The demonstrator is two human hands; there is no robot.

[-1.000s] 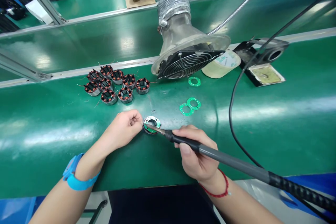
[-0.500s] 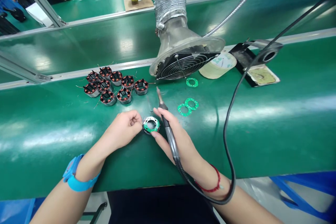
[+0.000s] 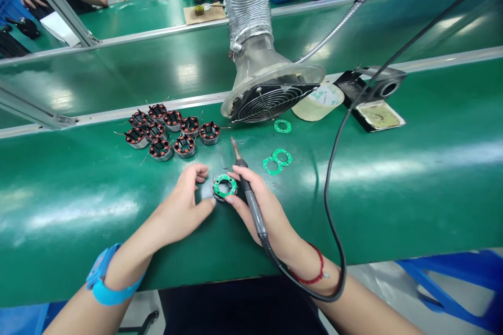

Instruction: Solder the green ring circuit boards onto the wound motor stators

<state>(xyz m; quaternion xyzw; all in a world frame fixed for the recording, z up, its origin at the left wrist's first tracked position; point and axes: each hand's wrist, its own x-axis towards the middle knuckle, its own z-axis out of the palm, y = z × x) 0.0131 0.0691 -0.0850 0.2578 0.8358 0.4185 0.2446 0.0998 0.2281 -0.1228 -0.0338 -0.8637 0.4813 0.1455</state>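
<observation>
Green ring board [image 3: 225, 178] on a wound motor core [image 3: 220, 198], sitting on the bench [image 3: 373, 193] right between the two hands, board face up. Left grip [image 3: 187, 196] is half spread, thumb tip at the core's left side, fingers curled and clear of it; can't tell if the thumb actually presses. Right grip [image 3: 271, 214] is closed around the soldering iron [image 3: 252, 199], tip pointing away over the bench, while its thumb and forefinger also reach the core's right edge, contact likely but partly hidden. Handling guess: core looks compact, stiff, fairly dense for its size; outer metal wall probably smooth, a bit slippery. Board thin and rigid, could crack or lift if pried; fine leads [image 3: 212, 180] at the left look easy to bend. Best hold: opposite sides of the outer wall, low, below the board, off the windings and leads. Iron looks light, cable may drag; handle only, metal tip presumably hot
</observation>
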